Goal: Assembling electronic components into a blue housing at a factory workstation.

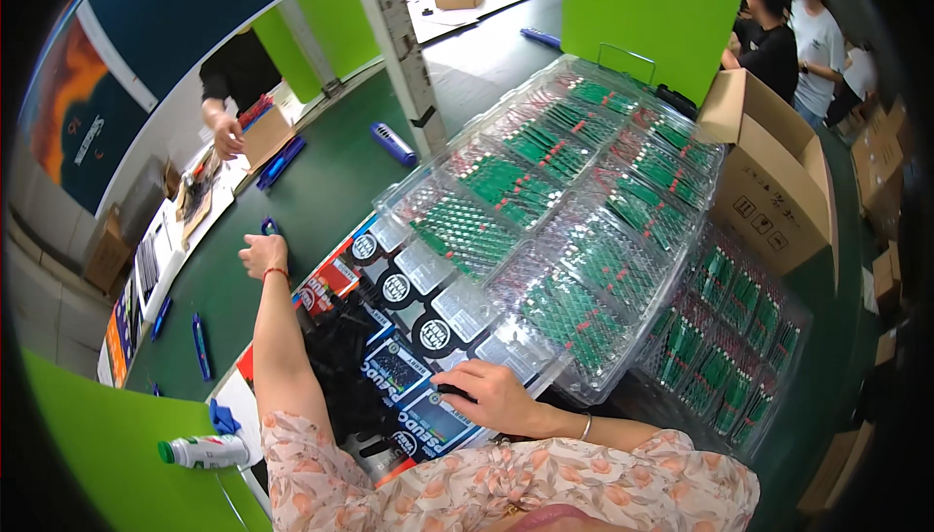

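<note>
My left hand (263, 256) reaches out over the green work surface, fingers closed at a small blue plastic piece (269, 227), most of it hidden by the hand. Near my body, my right hand (491, 398) is curled around a small black part (454, 392) above a printed mat (433, 376). Loose black parts (345, 376) lie in a dark heap between my forearms. To the right of the mat, a clear plastic tray (525, 255) is filled with green circuit boards with red and white wires.
Blue elongated devices (393, 143) lie scattered along the green surface (326, 182). A second tray of boards (725, 337) sits lower right, below an open cardboard box (773, 182). A white bottle (206, 451) lies at left. Across the surface, another person's hand (227, 133) is beside a small carton.
</note>
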`<state>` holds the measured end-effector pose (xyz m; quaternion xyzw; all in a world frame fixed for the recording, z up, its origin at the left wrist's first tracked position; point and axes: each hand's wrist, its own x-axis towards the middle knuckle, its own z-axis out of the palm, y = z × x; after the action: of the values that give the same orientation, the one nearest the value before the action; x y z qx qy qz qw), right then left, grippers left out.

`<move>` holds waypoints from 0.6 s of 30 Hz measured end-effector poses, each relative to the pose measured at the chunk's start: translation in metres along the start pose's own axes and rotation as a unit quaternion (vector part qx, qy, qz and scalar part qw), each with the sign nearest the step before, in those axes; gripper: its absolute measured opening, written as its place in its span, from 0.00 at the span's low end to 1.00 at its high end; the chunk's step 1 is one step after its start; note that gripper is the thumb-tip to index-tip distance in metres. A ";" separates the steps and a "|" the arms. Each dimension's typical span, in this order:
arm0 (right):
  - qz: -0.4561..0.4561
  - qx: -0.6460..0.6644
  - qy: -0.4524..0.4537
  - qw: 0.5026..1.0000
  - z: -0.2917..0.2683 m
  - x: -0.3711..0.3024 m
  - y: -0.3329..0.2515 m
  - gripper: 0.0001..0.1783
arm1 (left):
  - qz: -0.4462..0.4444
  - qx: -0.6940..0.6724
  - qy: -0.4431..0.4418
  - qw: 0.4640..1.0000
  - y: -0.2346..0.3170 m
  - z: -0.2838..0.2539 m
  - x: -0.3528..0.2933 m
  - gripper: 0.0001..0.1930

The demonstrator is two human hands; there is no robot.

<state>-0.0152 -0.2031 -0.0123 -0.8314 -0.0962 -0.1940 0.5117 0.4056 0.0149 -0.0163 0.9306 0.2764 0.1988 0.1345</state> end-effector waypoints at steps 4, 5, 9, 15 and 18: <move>0.017 0.066 0.002 0.998 0.000 -0.003 0.010 0.15 | 0.274 -0.031 0.060 0.959 0.055 0.003 -0.030 0.24; 0.022 0.078 0.000 0.997 0.000 -0.003 0.010 0.15 | 0.333 -0.062 0.025 0.940 0.071 0.016 -0.032 0.23; 0.053 0.118 -0.020 0.991 -0.005 -0.002 0.004 0.16 | 0.562 -0.132 -0.045 0.815 0.145 0.072 -0.069 0.24; 0.056 0.145 -0.020 0.988 -0.011 -0.006 0.008 0.17 | 0.632 -0.074 -0.213 0.741 0.176 0.077 -0.095 0.22; 0.046 0.145 -0.028 0.988 -0.009 -0.007 0.007 0.17 | 0.646 -0.152 -0.185 0.725 0.162 0.079 -0.073 0.19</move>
<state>-0.0209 -0.2137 -0.0175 -0.7573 -0.0993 -0.1309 0.6321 0.4589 -0.1690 -0.0493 0.8696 -0.4554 0.1009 0.1620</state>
